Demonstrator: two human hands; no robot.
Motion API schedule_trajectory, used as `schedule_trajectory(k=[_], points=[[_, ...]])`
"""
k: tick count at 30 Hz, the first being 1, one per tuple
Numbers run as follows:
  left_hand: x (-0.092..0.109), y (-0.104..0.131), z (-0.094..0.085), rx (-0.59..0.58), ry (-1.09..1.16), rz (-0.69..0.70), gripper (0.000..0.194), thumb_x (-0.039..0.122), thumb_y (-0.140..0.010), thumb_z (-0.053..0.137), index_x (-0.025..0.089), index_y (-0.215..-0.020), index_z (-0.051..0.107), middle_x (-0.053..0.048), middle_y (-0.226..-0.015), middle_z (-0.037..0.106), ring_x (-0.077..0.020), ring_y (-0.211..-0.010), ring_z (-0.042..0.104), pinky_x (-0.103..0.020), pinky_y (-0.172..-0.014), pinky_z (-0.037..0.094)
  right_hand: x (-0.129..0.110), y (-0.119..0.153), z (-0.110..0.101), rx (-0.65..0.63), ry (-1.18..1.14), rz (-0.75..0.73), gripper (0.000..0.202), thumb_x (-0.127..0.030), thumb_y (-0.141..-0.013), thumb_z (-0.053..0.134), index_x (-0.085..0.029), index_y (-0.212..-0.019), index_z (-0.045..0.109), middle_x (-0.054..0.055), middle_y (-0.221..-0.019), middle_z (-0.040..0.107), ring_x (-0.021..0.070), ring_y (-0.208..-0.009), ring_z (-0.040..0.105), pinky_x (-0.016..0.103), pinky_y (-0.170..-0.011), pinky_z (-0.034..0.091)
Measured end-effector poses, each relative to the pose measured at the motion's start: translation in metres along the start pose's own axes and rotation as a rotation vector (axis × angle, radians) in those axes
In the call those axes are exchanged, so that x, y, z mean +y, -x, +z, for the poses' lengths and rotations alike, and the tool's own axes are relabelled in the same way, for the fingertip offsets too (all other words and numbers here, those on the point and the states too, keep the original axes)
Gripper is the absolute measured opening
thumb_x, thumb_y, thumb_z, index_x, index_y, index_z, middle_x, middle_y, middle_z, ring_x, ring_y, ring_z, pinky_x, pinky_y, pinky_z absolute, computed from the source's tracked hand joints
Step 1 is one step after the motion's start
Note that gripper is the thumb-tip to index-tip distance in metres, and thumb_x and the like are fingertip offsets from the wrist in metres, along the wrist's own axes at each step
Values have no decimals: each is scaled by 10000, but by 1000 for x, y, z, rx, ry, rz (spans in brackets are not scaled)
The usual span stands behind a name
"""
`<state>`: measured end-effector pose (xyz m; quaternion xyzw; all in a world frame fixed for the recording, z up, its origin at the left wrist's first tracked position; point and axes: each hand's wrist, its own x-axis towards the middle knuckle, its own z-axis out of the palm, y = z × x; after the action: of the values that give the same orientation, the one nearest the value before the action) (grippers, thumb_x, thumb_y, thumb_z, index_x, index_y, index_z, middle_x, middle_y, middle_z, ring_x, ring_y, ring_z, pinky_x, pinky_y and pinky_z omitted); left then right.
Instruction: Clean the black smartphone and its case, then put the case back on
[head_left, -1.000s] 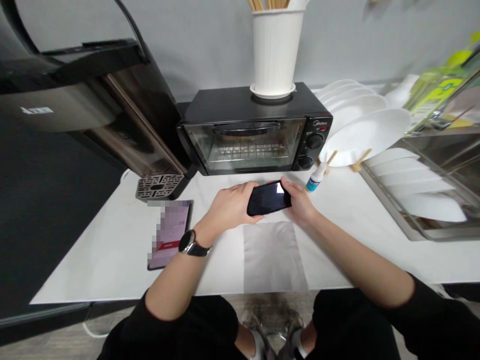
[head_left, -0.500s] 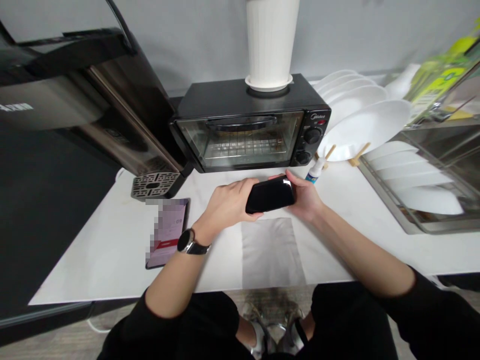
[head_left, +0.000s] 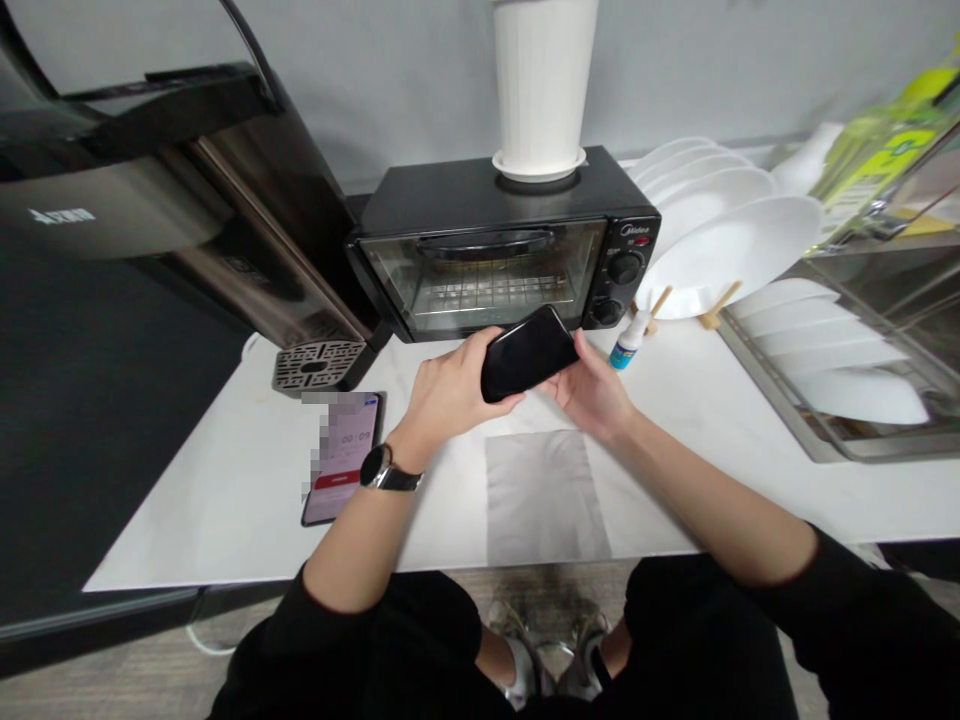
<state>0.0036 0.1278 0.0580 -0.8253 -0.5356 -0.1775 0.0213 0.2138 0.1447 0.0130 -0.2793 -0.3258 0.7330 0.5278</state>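
Note:
A black phone (head_left: pixel 529 355) is held tilted above the white counter, its dark screen facing me. My left hand (head_left: pixel 454 390) is closed round its left end, thumb at the top edge and fingers at the lower edge. At its right end is my right hand (head_left: pixel 596 390), thumb near the corner and fingers partly hidden behind the phone. A grey cloth (head_left: pixel 544 495) lies flat below the hands. Just right of my right hand stands a small spray bottle (head_left: pixel 628 342) with a blue label. Another phone (head_left: pixel 343 460), its screen lit, lies left of my watch.
A black toaster oven (head_left: pixel 487 275) stands behind the hands, with a white pot (head_left: pixel 544 90) on top. At the left is a tall drink machine (head_left: pixel 262 230). White plates (head_left: pixel 735 250) stand in a wooden rack at the right, beside a metal basin (head_left: pixel 825 440) holding more dishes.
The held phone has moved slightly up and left, and its right end is tilted higher. My right hand's fingers have shifted lower at its right end. The view has moved slightly.

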Motion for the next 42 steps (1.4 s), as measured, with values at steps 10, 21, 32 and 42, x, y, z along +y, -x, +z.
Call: schedule_trajectory(k=[10, 21, 32, 42], points=[[-2, -1, 4, 54, 126, -47, 829, 536, -743, 849, 286, -1440, 476, -31, -1356, 708, -301, -1151, 733, -346, -926, 554, -1, 0, -4, -1, -2, -66, 370, -592, -868, 769, -228, -931, 751, 28, -868, 822, 184, -774, 790, 294, -746, 666], [-3, 0, 5, 28, 318, 37, 902, 486, -759, 840, 300, -1524, 400, -29, -1472, 639, -277, -1293, 665, -354, -1062, 527, 1, -4, -6, 53, 75, -95, 369, -606, -843, 772, -253, -915, 692, -21, -790, 778, 147, -669, 748, 262, -641, 644], [-2, -1, 14, 102, 317, 127, 808, 409, -819, 785, 250, -1532, 439, -78, -1476, 573, -257, -1342, 608, -356, -1159, 490, 2, 1, -7, 140, 386, -340, 354, -533, -857, 768, -359, -1122, 610, -62, -845, 665, 153, -700, 700, 278, -621, 636], [-16, -1, 24, 560, 921, 205, 843, 711, -839, 692, 291, -1539, 479, -97, -1276, 644, -246, -1005, 697, -417, -931, 591, 11, -7, -14, 190, 492, -369, 400, -625, -879, 709, -323, -1112, 589, -21, -821, 619, 176, -716, 690, 305, -609, 608]])
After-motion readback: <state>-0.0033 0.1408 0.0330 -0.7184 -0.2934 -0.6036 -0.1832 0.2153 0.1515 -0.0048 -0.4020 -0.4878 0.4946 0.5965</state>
